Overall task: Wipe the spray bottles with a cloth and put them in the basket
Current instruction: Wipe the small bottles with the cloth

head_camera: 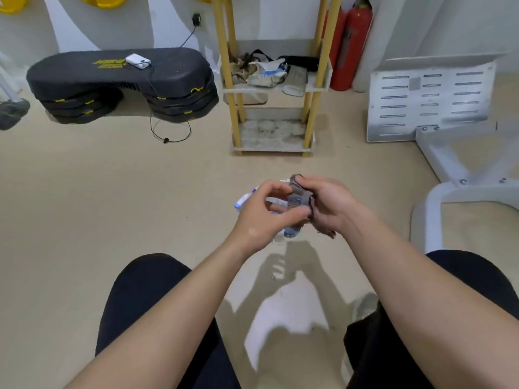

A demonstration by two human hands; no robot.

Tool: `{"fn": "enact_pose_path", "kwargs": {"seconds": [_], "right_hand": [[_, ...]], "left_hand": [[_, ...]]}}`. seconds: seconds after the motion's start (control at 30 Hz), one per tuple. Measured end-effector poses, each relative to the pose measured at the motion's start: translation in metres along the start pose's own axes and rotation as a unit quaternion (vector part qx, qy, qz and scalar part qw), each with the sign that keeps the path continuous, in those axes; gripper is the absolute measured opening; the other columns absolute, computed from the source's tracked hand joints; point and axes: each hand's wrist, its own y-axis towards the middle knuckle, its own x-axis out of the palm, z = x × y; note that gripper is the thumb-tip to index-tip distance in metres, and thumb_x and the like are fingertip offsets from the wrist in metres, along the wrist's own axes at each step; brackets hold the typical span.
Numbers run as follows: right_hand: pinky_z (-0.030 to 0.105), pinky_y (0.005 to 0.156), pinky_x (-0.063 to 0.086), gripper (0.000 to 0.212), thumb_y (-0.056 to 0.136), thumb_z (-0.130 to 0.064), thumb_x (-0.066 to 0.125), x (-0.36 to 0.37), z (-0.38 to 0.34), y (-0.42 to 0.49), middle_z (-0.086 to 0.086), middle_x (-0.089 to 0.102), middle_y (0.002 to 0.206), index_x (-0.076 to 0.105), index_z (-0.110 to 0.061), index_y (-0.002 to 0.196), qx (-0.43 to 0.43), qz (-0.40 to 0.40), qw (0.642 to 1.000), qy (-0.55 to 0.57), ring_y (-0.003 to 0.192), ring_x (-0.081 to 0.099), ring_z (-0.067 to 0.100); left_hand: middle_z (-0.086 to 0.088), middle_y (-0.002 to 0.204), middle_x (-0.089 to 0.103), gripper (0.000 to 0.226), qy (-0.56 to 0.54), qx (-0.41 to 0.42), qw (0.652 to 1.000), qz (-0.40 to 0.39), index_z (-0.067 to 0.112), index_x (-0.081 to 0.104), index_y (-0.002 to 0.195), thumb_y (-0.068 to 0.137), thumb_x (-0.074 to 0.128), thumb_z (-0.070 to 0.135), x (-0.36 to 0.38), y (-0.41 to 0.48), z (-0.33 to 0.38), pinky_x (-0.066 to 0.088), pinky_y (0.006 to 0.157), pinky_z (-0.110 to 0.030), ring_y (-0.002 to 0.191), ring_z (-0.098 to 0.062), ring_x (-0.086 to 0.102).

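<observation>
Grey cloth [300, 199], pinched in your right hand [330, 204], wraps the spray bottle [243, 203] your left hand [264, 213] grips above the floor, its long axis running from nozzle at left to base nearer you.

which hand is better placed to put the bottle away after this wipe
Left, likely. The left hand grips the spray bottle, so it can carry it off alone; the right hand is busy holding the cloth against it. No basket is in view.
</observation>
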Motion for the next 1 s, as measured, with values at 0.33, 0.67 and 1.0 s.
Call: {"fn": "enact_pose_path", "kwargs": {"seconds": [0.33,0.67,1.0], "right_hand": [[0.025,0.084,0.06,0.03,0.085,0.01,0.066,-0.038,0.011,-0.014,0.012,0.074,0.092,0.067,-0.005,0.111,-0.027,-0.007,0.999,0.03,0.079,0.072,0.019],[0.029,0.08,0.056,0.018,0.088,-0.004,0.072,-0.055,0.017,-0.002,0.001,0.071,0.077,0.071,-0.012,0.105,-0.022,0.001,0.99,-0.142,0.07,0.067,0.014],[0.034,0.086,0.046,0.03,0.094,-0.017,0.058,-0.057,0.04,-0.007,-0.01,0.061,0.069,0.069,-0.025,0.068,-0.016,-0.016,0.949,-0.316,0.069,0.056,0.009]], "left_hand": [[-0.015,0.096,0.077,0.019,-0.045,-0.061,0.997,0.005,0.0,0.072,0.11,0.09,0.072,0.001,0.018,0.014,-0.027,0.059,0.083,-0.028,0.083,-0.016,0.073],[0.003,0.074,0.071,0.019,-0.072,-0.121,0.99,0.023,0.012,0.076,0.092,0.101,0.062,0.02,0.005,0.022,-0.035,0.056,0.065,-0.022,0.066,-0.011,0.064],[0.002,0.077,0.059,0.032,0.13,-0.069,0.984,0.104,0.009,0.059,0.091,0.106,0.047,0.033,0.029,0.031,-0.055,0.044,0.069,-0.021,0.07,-0.012,0.052]]}}
